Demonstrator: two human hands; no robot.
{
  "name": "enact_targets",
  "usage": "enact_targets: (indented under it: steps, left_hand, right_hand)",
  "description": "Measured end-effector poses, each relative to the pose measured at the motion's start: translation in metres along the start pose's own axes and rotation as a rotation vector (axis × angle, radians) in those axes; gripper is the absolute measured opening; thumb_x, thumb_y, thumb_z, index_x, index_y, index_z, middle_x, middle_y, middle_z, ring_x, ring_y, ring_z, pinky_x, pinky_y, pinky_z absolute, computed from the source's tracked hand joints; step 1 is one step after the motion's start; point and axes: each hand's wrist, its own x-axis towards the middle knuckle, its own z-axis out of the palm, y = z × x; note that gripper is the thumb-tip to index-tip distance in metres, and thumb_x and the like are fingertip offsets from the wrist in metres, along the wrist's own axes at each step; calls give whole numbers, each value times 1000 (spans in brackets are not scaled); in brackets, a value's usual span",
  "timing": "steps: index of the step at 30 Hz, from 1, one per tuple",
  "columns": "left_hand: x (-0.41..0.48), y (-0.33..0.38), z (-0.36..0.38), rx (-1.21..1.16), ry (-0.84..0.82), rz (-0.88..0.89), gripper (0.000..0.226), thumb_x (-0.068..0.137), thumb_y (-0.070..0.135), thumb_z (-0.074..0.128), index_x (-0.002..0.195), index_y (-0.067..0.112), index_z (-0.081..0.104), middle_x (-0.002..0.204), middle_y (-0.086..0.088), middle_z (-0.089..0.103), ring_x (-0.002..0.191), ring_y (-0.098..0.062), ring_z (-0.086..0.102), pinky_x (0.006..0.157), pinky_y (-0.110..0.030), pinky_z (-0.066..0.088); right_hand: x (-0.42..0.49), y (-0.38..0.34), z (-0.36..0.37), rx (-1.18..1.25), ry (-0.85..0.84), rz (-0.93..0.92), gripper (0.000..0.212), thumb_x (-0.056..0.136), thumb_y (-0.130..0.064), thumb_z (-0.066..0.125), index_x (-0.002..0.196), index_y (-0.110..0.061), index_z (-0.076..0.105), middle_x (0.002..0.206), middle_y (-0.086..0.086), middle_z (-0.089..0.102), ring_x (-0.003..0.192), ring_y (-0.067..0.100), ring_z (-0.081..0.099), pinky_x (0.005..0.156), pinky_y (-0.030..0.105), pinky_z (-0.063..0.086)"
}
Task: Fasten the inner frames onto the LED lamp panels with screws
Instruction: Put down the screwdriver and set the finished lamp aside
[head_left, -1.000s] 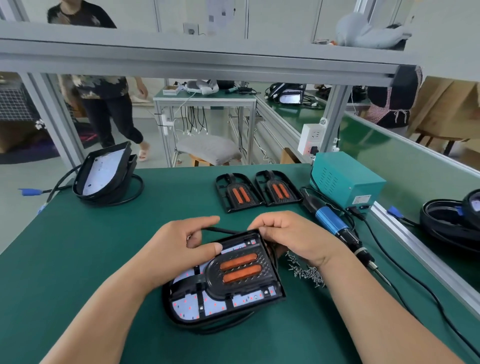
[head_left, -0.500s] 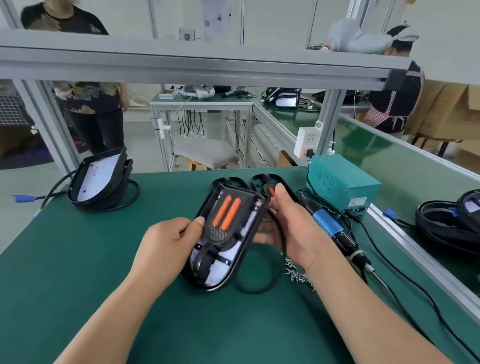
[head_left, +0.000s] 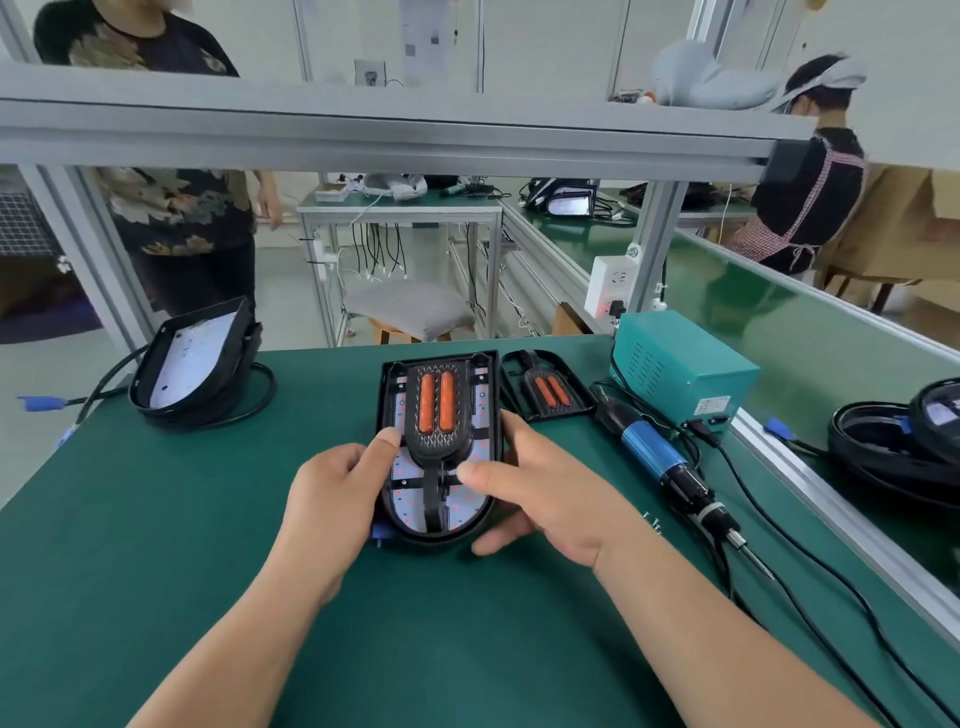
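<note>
Lying between both hands (head_left: 332, 499) (head_left: 545, 499), the lamp panel (head_left: 439, 457).

Green bench, black and orange parts.
Deep green table top (head_left: 156, 519); white lamp panel (head_left: 479, 453) speckled with red dots, inside a black rim; black frame (head_left: 435, 440) with two orange bars and a fine zigzag texture; same orange pair on the spare frame (head_left: 550, 391); blue and black screwdriver (head_left: 649, 453); teal box (head_left: 685, 374); blue plug (head_left: 39, 402); grey cushion (head_left: 410, 306); red-and-white checked apron (head_left: 761, 240); dark shirt (head_left: 171, 202) with pale leaf print.
</note>
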Motion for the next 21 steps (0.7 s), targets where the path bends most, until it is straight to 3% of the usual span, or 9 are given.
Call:
enact_targets:
  steps: [4, 8, 10, 12, 14, 16, 19, 21]
  left_hand:
    - [-3, 1, 1, -88, -87, 37, 85, 74, 79, 70, 77, 1, 35, 60, 2, 27, 52, -21, 21, 49, -25, 22]
    - [-5, -1, 2, -214, -178, 69, 77, 74, 83, 69, 70, 18, 28, 67, 3, 19, 54, -17, 16, 44, -19, 19]
    - [-5, -5, 1, -269, -244, 72, 77, 75, 85, 68, 67, 12, 46, 73, -1, 18, 57, -17, 15, 47, -20, 18]
    - [-4, -6, 0, -317, -275, 67, 73, 76, 84, 67, 94, 15, 79, 75, -1, 20, 58, -15, 17, 49, -24, 16]
    - [-4, -4, 0, -344, -290, 68, 72, 78, 84, 67, 113, 23, 81, 74, 1, 22, 57, -13, 19, 49, -24, 15]
    - [-3, -3, -1, -353, -313, 80, 71, 80, 82, 66, 118, 23, 80, 73, 2, 23, 55, -12, 20, 47, -22, 16]
    - [-3, -4, -2, -342, -319, 88, 72, 82, 80, 65, 120, 21, 79, 73, 0, 25, 56, -14, 20, 46, -21, 19]
    - [-4, -4, -3, -326, -314, 98, 72, 83, 79, 64, 120, 19, 79, 72, 0, 26, 56, -14, 21, 47, -23, 19]
  right_hand:
    - [-3, -7, -12, -98, 93, -100, 40, 101, -23, 65, 136, -42, 61, 119, -6, 76, 98, 20, 77, 64, 41, 64]
    - [-6, -18, -19, -201, 221, -216, 36, 102, -23, 58, 130, -45, 65, 110, -3, 77, 86, 22, 76, 55, 38, 62]
    - [-9, -23, -26, -224, 272, -277, 38, 101, -27, 56, 131, -48, 64, 112, -5, 78, 88, 23, 76, 54, 38, 62]
    - [-13, -30, -35, -247, 315, -343, 42, 101, -27, 56, 138, -47, 61, 121, -7, 77, 99, 21, 77, 63, 38, 65]
    - [-18, -36, -44, -267, 358, -430, 44, 102, -26, 55, 143, -42, 60, 130, -12, 74, 116, 15, 73, 88, 37, 64]
    - [-23, -42, -54, -281, 420, -515, 43, 102, -23, 55, 141, -37, 63, 132, -13, 73, 123, 11, 68, 102, 29, 55]
    - [-31, -48, -71, -251, 551, -607, 37, 102, -21, 56, 135, -32, 67, 125, -9, 76, 117, 12, 70, 99, 28, 53]
    - [-37, -52, -83, -183, 653, -668, 32, 102, -22, 56, 130, -27, 70, 113, -9, 77, 102, 11, 70, 91, 27, 55]
